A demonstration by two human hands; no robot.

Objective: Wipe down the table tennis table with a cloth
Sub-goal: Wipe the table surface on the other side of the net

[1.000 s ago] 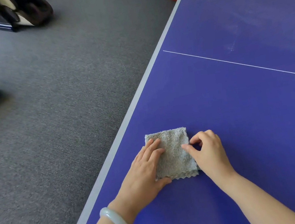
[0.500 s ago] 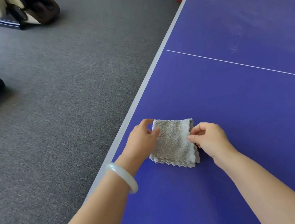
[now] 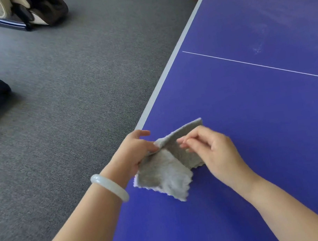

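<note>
Both our hands hold the grey cloth over the blue table, near its left edge. Our left hand pinches the top fold. Our right hand, blurred, seems to pinch the raised flap.

Both forearms are bare as far as they show. A smooth, rounded bangle, pale milky white and slightly translucent, circles the wrist behind the left hand.
</note>
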